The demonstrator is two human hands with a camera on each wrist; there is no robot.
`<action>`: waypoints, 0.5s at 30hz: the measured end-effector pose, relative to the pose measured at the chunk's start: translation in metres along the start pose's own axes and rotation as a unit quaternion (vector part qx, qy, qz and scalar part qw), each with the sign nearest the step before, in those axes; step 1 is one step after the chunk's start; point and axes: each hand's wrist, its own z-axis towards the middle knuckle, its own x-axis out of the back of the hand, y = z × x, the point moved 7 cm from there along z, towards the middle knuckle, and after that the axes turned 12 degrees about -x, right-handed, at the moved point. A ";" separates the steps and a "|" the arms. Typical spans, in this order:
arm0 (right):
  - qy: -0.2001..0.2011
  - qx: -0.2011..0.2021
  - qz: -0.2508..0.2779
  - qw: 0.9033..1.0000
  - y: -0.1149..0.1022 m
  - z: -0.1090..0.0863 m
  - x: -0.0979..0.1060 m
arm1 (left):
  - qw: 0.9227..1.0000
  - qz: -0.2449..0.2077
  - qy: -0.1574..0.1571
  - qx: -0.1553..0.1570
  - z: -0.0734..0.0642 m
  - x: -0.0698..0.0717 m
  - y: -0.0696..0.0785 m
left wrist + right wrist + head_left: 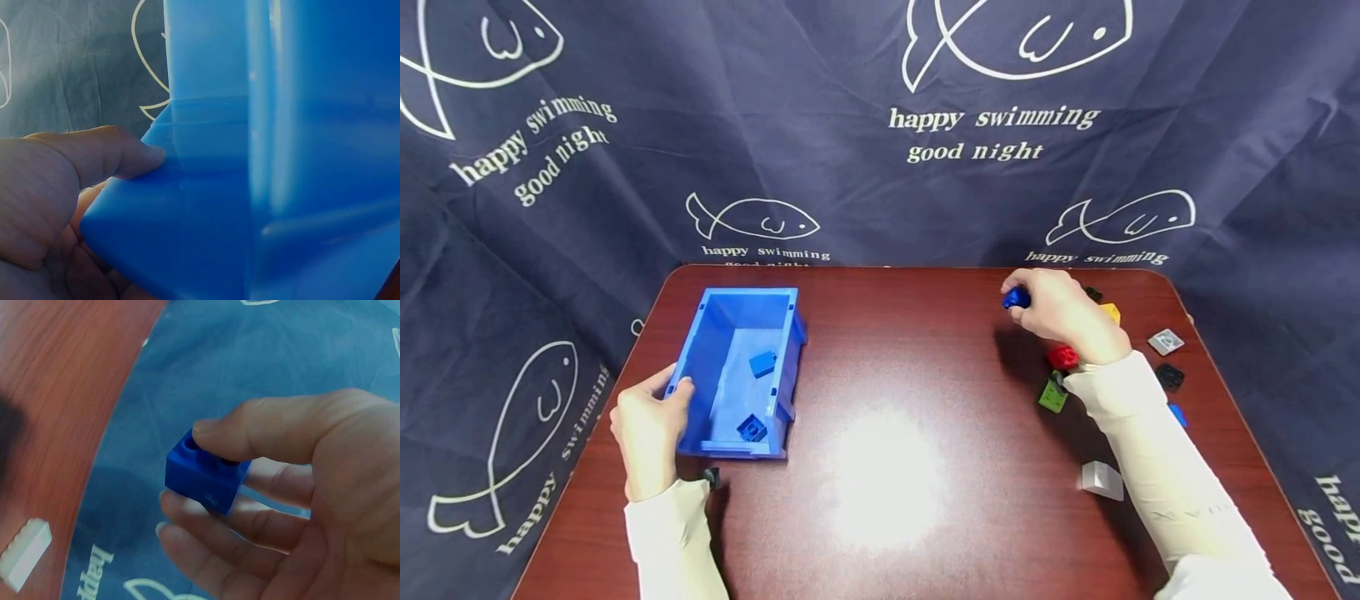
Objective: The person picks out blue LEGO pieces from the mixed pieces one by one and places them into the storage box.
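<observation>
On the left of the table, a blue plastic bin has two blue bricks lying on its floor, well apart from each other. My left hand grips the bin's left wall, thumb on the inner side at the rim; the left wrist view shows the thumb pressed on blue plastic. Over the far right part of the table, my right hand pinches a dark blue building brick. The thumb lies across its studs and the fingers are underneath. In the head view the brick shows only partly.
Below the right forearm lie a red brick and a green brick. Further right are a yellow brick, a grey piece, a black piece and a blue piece. A white brick sits nearer. A dark fish-print curtain hangs behind.
</observation>
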 end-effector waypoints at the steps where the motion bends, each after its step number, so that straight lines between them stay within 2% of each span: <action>1: -0.002 0.002 0.003 1.000 -0.004 0.001 -0.001 | 1.000 0.000 0.000 0.001 0.000 0.000 0.000; 15: -0.020 0.061 0.026 0.998 -0.068 0.011 -0.016 | 1.000 0.005 0.005 -0.003 -0.002 0.001 0.001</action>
